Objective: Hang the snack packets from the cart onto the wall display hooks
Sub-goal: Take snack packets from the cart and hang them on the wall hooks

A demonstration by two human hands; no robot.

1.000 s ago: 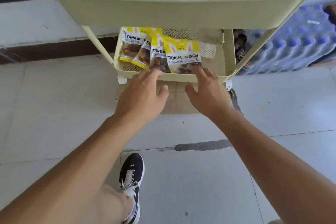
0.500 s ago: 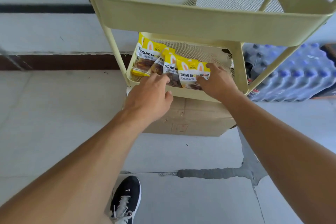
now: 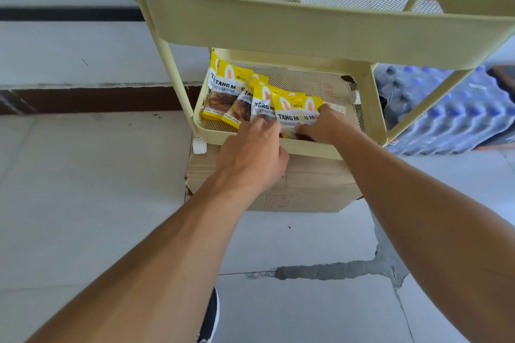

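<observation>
Several yellow-and-white snack packets (image 3: 228, 92) lie overlapped in the lower mesh tray (image 3: 373, 108) of a pale yellow cart. My right hand (image 3: 326, 125) grips the front packet (image 3: 295, 111) at its right side, fingers curled round its edge. My left hand (image 3: 250, 156) reaches over the tray's front rim, and its fingertips touch the packets just left of that front one. Whether the left fingers pinch a packet is hidden by the hand itself. No wall hooks are in view.
The cart's upper tray (image 3: 306, 25) overhangs the lower one. A cardboard box (image 3: 306, 186) sits under the cart. Shrink-wrapped water bottles (image 3: 451, 114) are stacked at the right. A dark skirting strip (image 3: 97, 97) runs along the wall at left. My shoe (image 3: 209, 317) is on the tiled floor.
Both hands have moved forward over the tray's rim onto the packets. The right hand has closed on the front packet. The view has drawn nearer to the cart.
</observation>
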